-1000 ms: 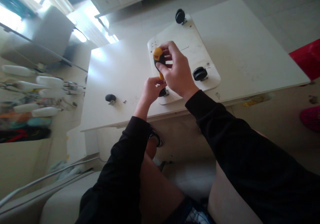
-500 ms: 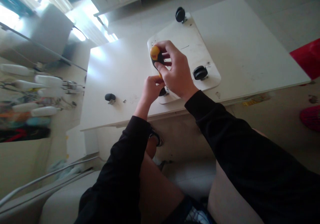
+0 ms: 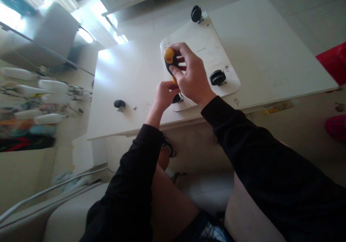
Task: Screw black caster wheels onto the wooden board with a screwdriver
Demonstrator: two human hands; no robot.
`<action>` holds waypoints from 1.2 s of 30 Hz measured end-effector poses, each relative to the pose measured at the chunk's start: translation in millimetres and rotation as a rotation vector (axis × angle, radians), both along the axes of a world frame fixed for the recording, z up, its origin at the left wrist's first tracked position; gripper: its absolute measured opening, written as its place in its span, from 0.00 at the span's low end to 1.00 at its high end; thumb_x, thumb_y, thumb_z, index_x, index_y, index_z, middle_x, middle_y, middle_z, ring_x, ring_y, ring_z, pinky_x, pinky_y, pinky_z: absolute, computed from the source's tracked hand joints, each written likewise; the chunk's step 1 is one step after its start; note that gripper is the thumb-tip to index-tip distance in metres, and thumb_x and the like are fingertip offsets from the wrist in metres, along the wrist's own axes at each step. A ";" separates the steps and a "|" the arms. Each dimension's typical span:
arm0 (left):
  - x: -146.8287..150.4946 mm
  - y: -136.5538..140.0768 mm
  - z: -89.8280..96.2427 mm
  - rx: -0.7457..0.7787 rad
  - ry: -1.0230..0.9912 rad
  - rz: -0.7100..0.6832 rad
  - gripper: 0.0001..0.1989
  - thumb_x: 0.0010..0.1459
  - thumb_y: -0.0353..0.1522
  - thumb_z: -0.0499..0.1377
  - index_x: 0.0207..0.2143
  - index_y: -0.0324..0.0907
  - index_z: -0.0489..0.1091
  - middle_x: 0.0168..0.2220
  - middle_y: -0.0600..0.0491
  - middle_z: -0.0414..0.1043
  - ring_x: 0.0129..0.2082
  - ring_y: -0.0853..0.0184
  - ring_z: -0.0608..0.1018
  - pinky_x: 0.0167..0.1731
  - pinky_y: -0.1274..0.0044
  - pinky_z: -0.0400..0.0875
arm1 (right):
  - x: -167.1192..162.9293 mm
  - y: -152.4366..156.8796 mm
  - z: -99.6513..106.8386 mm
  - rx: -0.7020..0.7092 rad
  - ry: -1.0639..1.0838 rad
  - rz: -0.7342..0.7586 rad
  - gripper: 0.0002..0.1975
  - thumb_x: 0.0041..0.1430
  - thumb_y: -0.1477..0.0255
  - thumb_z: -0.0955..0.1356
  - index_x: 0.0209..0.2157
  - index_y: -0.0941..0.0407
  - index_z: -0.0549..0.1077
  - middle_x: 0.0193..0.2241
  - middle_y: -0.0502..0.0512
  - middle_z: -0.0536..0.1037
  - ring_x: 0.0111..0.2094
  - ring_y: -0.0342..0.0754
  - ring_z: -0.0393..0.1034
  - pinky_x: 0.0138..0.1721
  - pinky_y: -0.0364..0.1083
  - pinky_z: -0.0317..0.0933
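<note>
My right hand (image 3: 192, 79) grips the handle of a yellow and black screwdriver (image 3: 171, 60) that stands upright over the near left corner of a white rounded board (image 3: 205, 53). My left hand (image 3: 163, 96) pinches low on the screwdriver, just above a black caster wheel (image 3: 177, 98) at that corner. Two more casters sit on the board: one at the near right (image 3: 217, 77) and one at the far corner (image 3: 196, 13). The screwdriver tip is hidden behind my fingers.
The board lies on a white table (image 3: 270, 54). A loose caster (image 3: 119, 104) and small screws (image 3: 134, 108) lie on the table to the left. A red object (image 3: 333, 60) is at the right edge. White bottles (image 3: 48, 90) stand on the floor at the left.
The screwdriver handle's top swung a little left, then back right, as my right hand's fingers shifted on it. My left hand stayed at the caster. The view shifted slightly.
</note>
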State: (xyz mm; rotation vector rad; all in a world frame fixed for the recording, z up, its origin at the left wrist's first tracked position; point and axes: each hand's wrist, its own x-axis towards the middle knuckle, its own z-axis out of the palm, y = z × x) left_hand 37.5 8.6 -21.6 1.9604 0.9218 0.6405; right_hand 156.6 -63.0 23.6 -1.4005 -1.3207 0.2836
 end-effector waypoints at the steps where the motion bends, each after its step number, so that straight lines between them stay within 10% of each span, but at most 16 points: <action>1: 0.0 0.2 -0.3 0.001 0.000 -0.006 0.12 0.49 0.17 0.65 0.21 0.39 0.69 0.22 0.55 0.74 0.28 0.70 0.77 0.33 0.81 0.72 | 0.0 0.1 -0.1 0.004 0.001 0.000 0.15 0.62 0.63 0.67 0.51 0.44 0.67 0.55 0.53 0.79 0.51 0.52 0.73 0.49 0.53 0.72; 9: -2.4 6.8 -12.3 0.032 0.061 -0.058 0.05 0.53 0.22 0.66 0.31 0.38 0.75 0.30 0.50 0.81 0.35 0.65 0.81 0.39 0.77 0.76 | -3.4 -3.4 3.0 0.019 0.024 -0.005 0.17 0.61 0.71 0.66 0.51 0.45 0.67 0.54 0.55 0.79 0.49 0.52 0.75 0.50 0.53 0.72; 19: -15.4 10.8 -39.2 0.023 0.163 -0.187 0.26 0.45 0.27 0.73 0.49 0.38 0.76 0.51 0.41 0.82 0.60 0.48 0.78 0.60 0.65 0.76 | -5.7 -11.3 9.8 0.052 -0.152 -0.037 0.18 0.60 0.79 0.66 0.49 0.47 0.64 0.52 0.55 0.73 0.51 0.49 0.72 0.47 0.49 0.72; 36: -11.3 5.9 -32.7 -0.126 0.121 -0.106 0.26 0.39 0.22 0.72 0.45 0.39 0.75 0.44 0.43 0.83 0.56 0.49 0.80 0.56 0.66 0.78 | -5.0 -17.3 21.8 -0.029 -0.299 -0.057 0.16 0.61 0.75 0.71 0.47 0.46 0.66 0.46 0.54 0.76 0.48 0.55 0.72 0.54 0.56 0.70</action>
